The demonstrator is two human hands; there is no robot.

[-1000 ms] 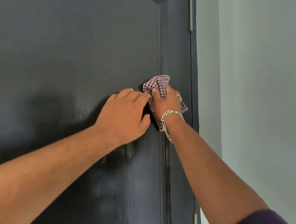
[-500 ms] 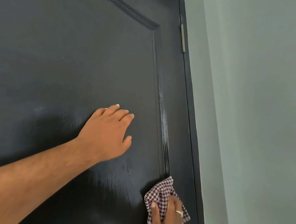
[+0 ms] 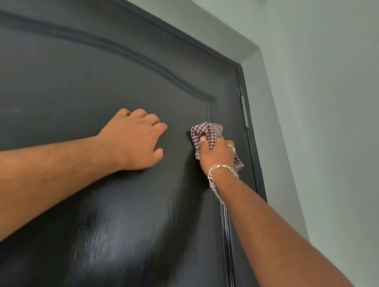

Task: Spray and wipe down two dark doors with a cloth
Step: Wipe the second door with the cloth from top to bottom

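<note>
My right hand point(image 3: 217, 153) gripped the bunched checked cloth point(image 3: 207, 131), pressing it against the dark door point(image 3: 99, 69) near its hinge edge, high up, to rub the panel. My left hand point(image 3: 132, 139), fingers loosely curled, empty, leaned on the door, likely steadying it.

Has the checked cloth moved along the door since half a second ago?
Yes. The checked cloth, gripped by the right hand, has gone up the door: it was well below the hinge and is now almost level with it.
</note>
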